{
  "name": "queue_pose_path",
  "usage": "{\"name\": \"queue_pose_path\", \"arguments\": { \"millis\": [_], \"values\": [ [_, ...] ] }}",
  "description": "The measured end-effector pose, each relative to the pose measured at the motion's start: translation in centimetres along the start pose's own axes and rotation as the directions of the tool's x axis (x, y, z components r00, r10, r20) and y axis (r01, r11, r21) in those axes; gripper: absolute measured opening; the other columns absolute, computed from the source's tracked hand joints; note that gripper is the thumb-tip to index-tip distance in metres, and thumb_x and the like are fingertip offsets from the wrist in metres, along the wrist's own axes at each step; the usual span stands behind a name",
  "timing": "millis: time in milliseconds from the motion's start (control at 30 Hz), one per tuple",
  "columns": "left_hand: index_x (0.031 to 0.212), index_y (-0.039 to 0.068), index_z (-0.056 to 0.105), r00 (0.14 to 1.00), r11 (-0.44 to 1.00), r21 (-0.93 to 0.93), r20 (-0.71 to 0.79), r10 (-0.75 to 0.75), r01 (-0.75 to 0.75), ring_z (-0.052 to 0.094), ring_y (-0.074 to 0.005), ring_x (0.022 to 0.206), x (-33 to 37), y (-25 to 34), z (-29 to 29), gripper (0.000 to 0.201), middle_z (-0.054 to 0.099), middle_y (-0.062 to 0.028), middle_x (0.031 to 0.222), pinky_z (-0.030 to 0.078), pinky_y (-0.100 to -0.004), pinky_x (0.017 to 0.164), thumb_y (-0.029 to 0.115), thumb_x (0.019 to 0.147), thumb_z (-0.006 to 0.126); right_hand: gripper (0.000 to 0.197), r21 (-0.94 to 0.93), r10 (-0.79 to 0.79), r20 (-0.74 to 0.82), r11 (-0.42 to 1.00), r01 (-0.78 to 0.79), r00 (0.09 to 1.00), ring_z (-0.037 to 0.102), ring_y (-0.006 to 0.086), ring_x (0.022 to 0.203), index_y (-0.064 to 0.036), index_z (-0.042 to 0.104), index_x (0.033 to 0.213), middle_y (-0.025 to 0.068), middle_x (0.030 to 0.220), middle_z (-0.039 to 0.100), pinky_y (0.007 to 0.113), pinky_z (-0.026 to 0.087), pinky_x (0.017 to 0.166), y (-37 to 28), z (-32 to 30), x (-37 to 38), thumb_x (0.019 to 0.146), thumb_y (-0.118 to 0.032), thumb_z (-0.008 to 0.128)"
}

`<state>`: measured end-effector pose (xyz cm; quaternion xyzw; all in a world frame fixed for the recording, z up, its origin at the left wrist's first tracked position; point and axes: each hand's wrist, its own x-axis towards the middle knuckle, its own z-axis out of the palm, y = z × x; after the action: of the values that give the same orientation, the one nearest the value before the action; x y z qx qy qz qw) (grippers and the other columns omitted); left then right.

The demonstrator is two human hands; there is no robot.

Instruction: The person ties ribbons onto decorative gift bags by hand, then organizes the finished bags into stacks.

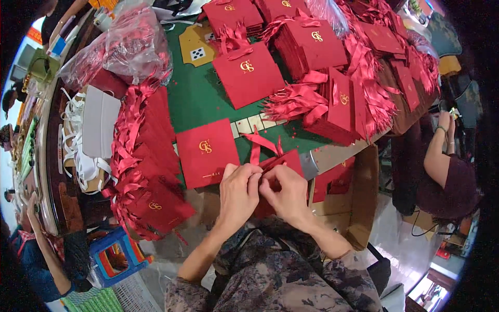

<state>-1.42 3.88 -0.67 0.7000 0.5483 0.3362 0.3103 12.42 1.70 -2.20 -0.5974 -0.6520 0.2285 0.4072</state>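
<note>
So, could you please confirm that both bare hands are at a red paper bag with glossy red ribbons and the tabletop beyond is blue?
Not quite: the head view shows the tabletop is green. The left hand and right hand are at the red paper bag with glossy red ribbons.

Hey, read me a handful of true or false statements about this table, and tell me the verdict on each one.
1. The left hand and right hand are close together at a red bag. True.
2. The table's work surface is blue. False: the bare table top is green.
3. A clear plastic bag lies toward the far left of the table. True.
4. The cardboard box stands to the left of both hands. False: it stands to their right.
5. The row of ribboned red bags on the left has gold emblems showing. True.
6. The pale stack has black ribbons beside it. False: the ribbons are white.
</note>
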Motion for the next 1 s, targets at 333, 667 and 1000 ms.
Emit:
{"name": "queue_pose_path", "arguments": {
  "millis": [333, 667, 1000],
  "values": [
    [0.098, 0.004, 0.067, 0.999, 0.997, -0.06, 0.0, -0.041, 0.041, 0.059, -0.0331, 0.08, -0.2, 0.2, -0.1, 0.013, 0.069, -0.0133, 0.091, 0.048, -0.0399, 0.073, 0.002, 0.085, 0.064, 0.014, 0.064, 0.039, 0.022, 0.997, -0.041, 0.999, 0.066, 0.026, 0.072, -0.0013, 0.062, 0.088, 0.0118, 0.08, 0.065, 0.036, 0.052, 0.063, 0.4, -0.6, 0.3, 0.08, -0.005, 0.074],
    [0.102, 0.005, 0.07, 0.999, 0.998, -0.052, -0.003, 0.031, -0.032, 0.062, -0.0248, 0.078, -0.5, -0.6, 0.2, 0.019, 0.068, -0.01, 0.09, 0.05, -0.0322, 0.065, 0.001, 0.084, 0.068, 0.014, 0.076, 0.022, 0.091, 0.997, -0.029, 0.996, 0.067, 0.0278, 0.074, -0.0011, 0.064, 0.096, 0.0124, 0.084, 0.067, 0.034, 0.053, 0.066, 0.6, -1.5, 0.5, 0.084, -0.002, 0.071],
    [0.103, 0.006, 0.072, 0.981, 0.984, -0.01, -0.081, 0.175, -0.177, 0.063, -0.0236, 0.078, -1.5, -0.2, 0.5, 0.022, 0.062, -0.0104, 0.092, 0.051, -0.0317, 0.065, 0.003, 0.081, 0.075, 0.012, -0.207, -0.176, 0.323, 0.946, 0.251, 0.93, 0.062, 0.034, 0.082, -0.0024, 0.069, 0.091, 0.0134, 0.085, 0.062, 0.044, 0.049, 0.072, 0.3, -5.6, 4.5, 0.087, -0.013, 0.069]
  ]
}}
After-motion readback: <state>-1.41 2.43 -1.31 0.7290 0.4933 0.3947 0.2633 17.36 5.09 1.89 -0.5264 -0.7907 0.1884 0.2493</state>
